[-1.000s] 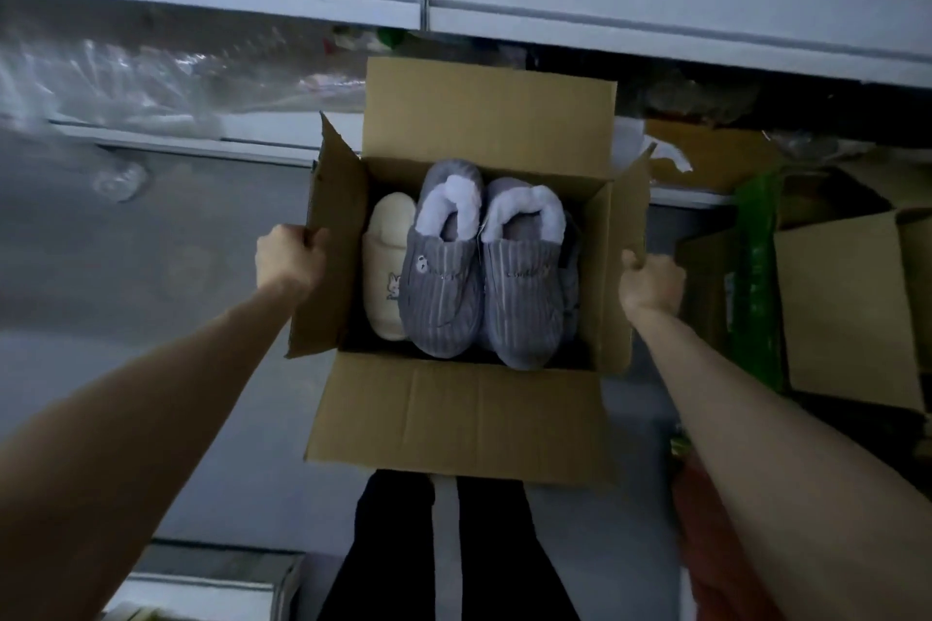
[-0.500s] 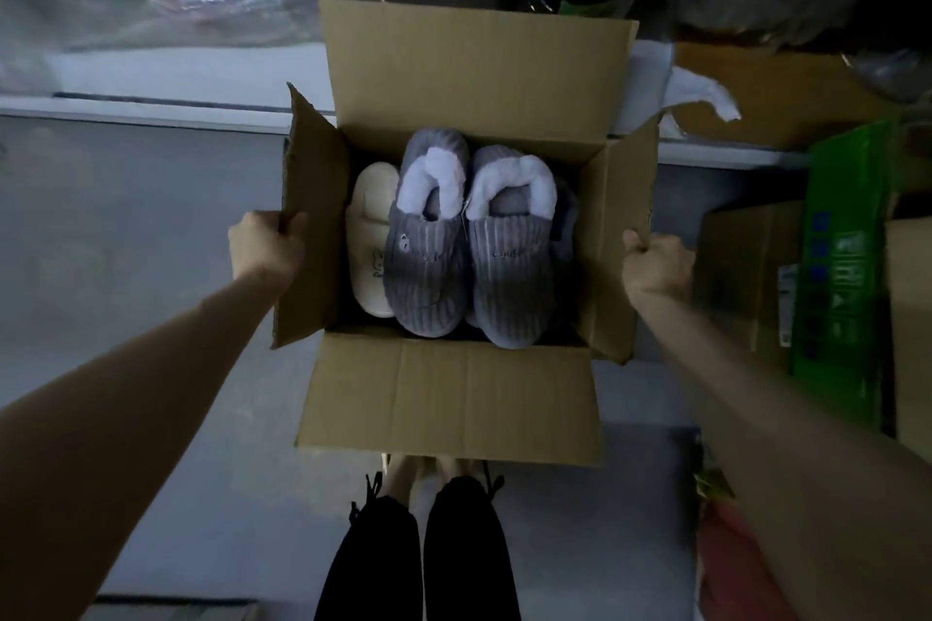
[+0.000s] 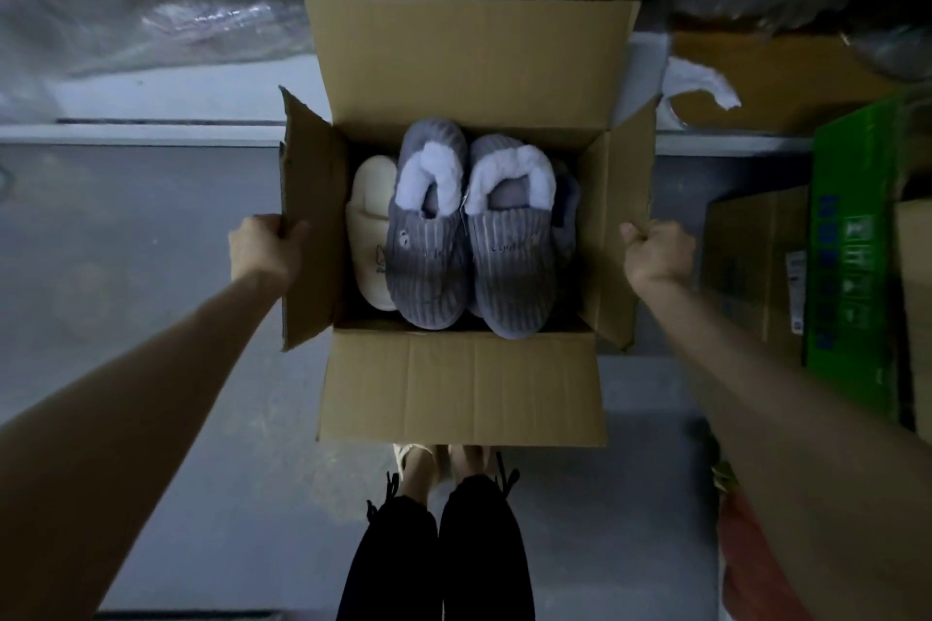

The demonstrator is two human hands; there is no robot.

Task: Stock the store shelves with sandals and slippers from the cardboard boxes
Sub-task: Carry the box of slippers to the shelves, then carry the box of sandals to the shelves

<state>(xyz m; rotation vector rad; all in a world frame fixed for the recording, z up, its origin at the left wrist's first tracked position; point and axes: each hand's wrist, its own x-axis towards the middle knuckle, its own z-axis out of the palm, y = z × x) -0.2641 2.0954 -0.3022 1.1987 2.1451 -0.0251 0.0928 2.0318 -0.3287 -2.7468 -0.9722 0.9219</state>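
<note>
Lowered since a second ago, our cardboard box (image 3: pixel 461 383) hangs between our left hand (image 3: pixel 262 250) and right hand (image 3: pixel 655 252) — each clenched round a side flap — with grey slippers (image 3: pixel 428 267) mid-box and a cream slipper (image 3: pixel 370 237) by its left wall, so we judge unpacking comes next.

Brightness: dim everywhere, colours dull and greyish.
Lightest parts: the floor (image 3: pixel 126 242) at 9 o'clock; the white lining of the grey slippers (image 3: pixel 428 242) at centre.
Shadows: deep inside the cardboard box (image 3: pixel 461 388) around the slippers; nearly black at 1 o'clock.
Glare: small highlights on plastic wrap (image 3: pixel 101 5) at 11 o'clock.
Sharpness: soft, slightly grainy.
Distortion: wide-angle; forearms (image 3: pixel 126 419) at 8 and 4 o'clock look stretched.
</note>
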